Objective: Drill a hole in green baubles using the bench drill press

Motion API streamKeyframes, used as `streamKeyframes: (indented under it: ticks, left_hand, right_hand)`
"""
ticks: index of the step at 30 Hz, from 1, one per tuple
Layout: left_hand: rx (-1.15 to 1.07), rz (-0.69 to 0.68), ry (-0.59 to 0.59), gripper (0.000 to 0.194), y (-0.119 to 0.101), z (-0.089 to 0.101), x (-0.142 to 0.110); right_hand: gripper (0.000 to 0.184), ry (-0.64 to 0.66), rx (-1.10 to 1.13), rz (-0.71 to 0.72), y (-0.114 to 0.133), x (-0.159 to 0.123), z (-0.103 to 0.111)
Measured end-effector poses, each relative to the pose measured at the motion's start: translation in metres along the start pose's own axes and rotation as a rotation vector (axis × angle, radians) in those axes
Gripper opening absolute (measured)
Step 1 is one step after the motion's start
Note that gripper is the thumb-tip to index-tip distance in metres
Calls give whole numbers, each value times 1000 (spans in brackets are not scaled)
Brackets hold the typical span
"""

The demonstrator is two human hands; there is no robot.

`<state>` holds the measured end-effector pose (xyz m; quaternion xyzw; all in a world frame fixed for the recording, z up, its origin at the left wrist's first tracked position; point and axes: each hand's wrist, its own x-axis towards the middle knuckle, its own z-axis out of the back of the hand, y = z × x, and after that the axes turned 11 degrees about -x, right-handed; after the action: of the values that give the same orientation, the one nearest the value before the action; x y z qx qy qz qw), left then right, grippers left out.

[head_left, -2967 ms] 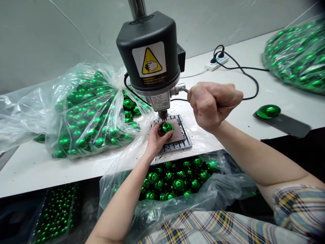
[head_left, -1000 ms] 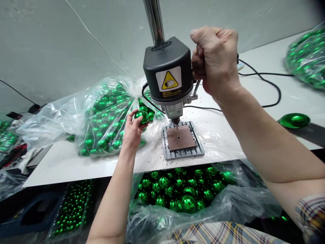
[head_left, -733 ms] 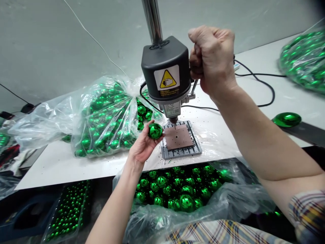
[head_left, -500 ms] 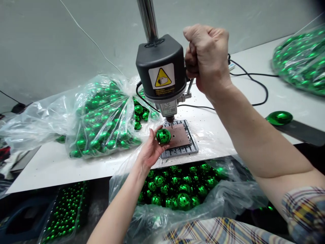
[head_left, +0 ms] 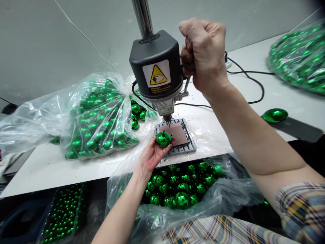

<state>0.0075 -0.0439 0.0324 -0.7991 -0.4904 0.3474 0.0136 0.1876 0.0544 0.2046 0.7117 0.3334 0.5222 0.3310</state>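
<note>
The left hand grasps a green ball, thumb at its left and fingers beneath, over the near-left part of the metal plate, beside the board and below the drill; whether they touch the board I cannot tell. The right hand's fingers are clenched around the lever. The plate sits near the front edge of the surface, with a bag close to its left and wider room rightward, toward a phone by that edge.
</note>
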Motion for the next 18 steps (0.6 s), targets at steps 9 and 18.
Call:
streamKeyframes:
  ticks: [9,18]
  left_hand:
    - [456,-480,31,60,-3,23,23]
    - [973,-770,62,48,-3,13,47]
  right_hand:
    - [49,10,13,-3,-1,0,1]
    - [50,12,31,1,0,-1,0]
